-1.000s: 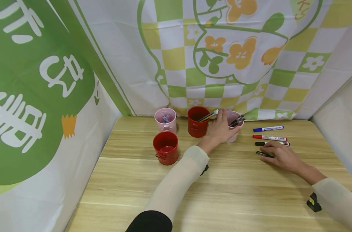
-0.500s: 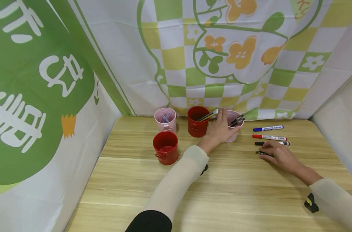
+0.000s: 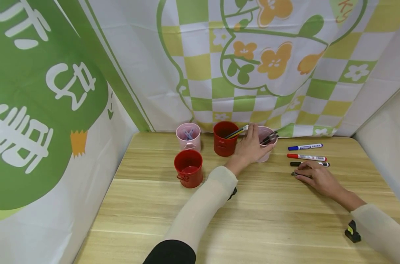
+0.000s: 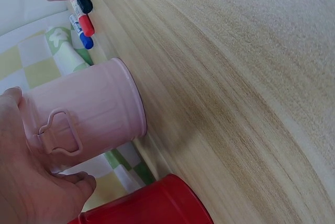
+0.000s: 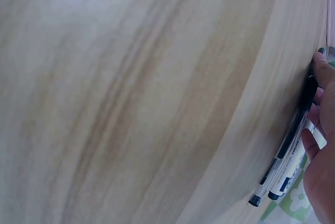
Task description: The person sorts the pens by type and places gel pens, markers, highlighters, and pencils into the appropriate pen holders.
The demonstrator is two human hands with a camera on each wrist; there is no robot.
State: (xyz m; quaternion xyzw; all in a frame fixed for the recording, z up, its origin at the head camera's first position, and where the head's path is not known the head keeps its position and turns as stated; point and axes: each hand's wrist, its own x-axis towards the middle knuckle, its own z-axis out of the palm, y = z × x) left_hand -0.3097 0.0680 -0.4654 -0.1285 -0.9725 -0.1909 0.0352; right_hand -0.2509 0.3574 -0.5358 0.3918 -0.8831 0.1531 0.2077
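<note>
My left hand [image 3: 248,148] grips the upper part of the right-hand pink bucket [image 3: 263,157], thumb on one side and fingers on the other. Several dark pens [image 3: 269,138] lean out of that bucket. In the left wrist view the pink bucket [image 4: 86,111] shows its wire handle. Over to the right, my right hand [image 3: 318,178] pinches a slim black pen [image 3: 294,174] at table level. The right wrist view shows the pen [image 5: 294,124] running from the fingertips past the palm. Behind it lies a black marker [image 3: 295,164], partly covered by the hand.
A red marker [image 3: 307,157] and a blue marker [image 3: 305,147] lie farther back. Left of my left hand stand a red bucket [image 3: 223,146] with pencils [image 3: 237,132], a pink bucket [image 3: 188,137] with bluish sticks, and a front red bucket [image 3: 191,178]. A printed cloth [image 3: 200,102] hangs behind.
My right hand has slid slightly left along the pen, and its fingers now pinch it nearer the left end. The left hand and the buckets have stayed put.
</note>
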